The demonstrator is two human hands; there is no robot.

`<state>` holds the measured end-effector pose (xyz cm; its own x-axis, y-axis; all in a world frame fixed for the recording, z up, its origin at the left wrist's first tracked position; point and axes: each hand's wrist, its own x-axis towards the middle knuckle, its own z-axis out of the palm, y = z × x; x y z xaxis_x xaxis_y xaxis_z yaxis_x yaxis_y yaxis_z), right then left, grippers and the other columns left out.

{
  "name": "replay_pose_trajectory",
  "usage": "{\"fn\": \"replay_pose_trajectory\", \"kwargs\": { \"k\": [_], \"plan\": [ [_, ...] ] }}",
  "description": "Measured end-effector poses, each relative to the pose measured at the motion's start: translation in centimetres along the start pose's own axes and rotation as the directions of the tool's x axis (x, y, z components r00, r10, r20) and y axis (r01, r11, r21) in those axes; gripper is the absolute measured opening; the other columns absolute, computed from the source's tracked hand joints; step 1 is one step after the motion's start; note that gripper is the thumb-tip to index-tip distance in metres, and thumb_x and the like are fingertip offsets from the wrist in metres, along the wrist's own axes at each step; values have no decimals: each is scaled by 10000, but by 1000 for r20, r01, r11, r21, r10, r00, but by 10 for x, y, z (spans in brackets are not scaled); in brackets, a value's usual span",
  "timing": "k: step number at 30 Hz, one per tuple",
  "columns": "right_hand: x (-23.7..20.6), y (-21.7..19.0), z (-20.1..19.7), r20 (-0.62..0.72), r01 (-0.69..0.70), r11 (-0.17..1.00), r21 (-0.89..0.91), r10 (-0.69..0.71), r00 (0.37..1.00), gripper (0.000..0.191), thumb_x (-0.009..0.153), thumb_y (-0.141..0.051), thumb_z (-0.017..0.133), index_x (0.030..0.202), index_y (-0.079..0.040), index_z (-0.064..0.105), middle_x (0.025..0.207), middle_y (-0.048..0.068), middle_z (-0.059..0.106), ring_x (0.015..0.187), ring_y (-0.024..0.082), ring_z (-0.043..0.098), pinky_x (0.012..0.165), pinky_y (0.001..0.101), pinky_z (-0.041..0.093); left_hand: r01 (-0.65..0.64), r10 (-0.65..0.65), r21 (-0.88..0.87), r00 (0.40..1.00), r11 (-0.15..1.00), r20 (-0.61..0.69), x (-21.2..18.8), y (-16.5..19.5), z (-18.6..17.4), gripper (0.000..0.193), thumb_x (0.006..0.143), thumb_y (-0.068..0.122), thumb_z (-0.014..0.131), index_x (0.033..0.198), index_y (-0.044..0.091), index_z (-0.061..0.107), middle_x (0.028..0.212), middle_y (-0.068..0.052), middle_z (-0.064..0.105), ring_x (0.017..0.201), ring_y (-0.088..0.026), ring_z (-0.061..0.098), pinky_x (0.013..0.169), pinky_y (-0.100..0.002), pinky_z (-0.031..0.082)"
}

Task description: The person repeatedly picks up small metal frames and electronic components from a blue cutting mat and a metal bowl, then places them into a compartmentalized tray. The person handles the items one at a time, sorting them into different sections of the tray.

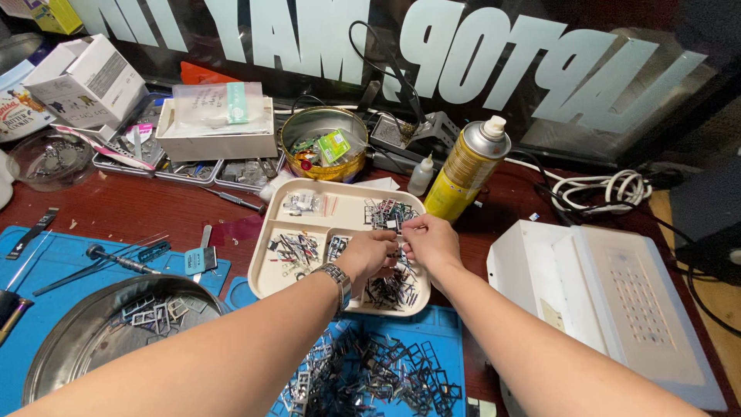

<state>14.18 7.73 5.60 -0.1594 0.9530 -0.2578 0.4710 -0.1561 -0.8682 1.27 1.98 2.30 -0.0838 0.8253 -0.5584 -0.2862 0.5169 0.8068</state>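
Observation:
Both my hands meet over a cream divided tray holding small metal parts in its compartments. My left hand, with a metal watch on the wrist, has its fingers pinched together over the tray's middle. My right hand is right beside it, fingertips pinched near the upper right compartment's dark frames. A tiny part seems held between the fingertips, but it is too small to make out. A heap of small metal frames lies on the blue mat below my arms.
A round steel pan with a few frames sits at lower left. A yellow spray can, a small white dropper bottle, a gold tin, white boxes and a white device surround the tray. Screwdrivers and tweezers lie left.

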Motion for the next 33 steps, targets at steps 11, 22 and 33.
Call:
{"fn": "replay_pose_trajectory", "kwargs": {
  "k": [11, 22, 33],
  "plan": [
    [-92, 25, -16, 139, 1, 989, 151, -22, 990, 184, 952, -196, 678, 1005, -25, 719, 808, 23, 730, 675, 75, 631, 593, 232, 520, -202, 204, 41, 976, 979, -70, -69, -44, 3, 240, 970, 124, 591, 1100, 8, 756, 860, -57, 764, 702, -125, 691, 624, -264, 563],
    [-130, 76, -38, 199, 107, 963, -248, -58, 978, 120, 848, -133, 753, 941, -56, 759, 767, 37, 744, 685, 107, 691, 650, 274, 555, -60, 277, 533, 900, 844, -336, -116, -79, 4, 124, 814, 172, 758, 837, 57, 800, 796, -102, 785, 732, -188, 751, 730, -333, 583],
    [-152, 58, -16, 160, 159, 761, -628, -74, 984, 286, 778, -325, 849, 876, -81, 736, 913, 94, 762, 925, 286, 725, 816, 438, 557, -25, 253, 683, 938, 730, -236, -127, -94, -9, 153, 792, 164, 752, 921, 183, 831, 902, -83, 798, 876, -206, 769, 873, -348, 585]
  ]
}}
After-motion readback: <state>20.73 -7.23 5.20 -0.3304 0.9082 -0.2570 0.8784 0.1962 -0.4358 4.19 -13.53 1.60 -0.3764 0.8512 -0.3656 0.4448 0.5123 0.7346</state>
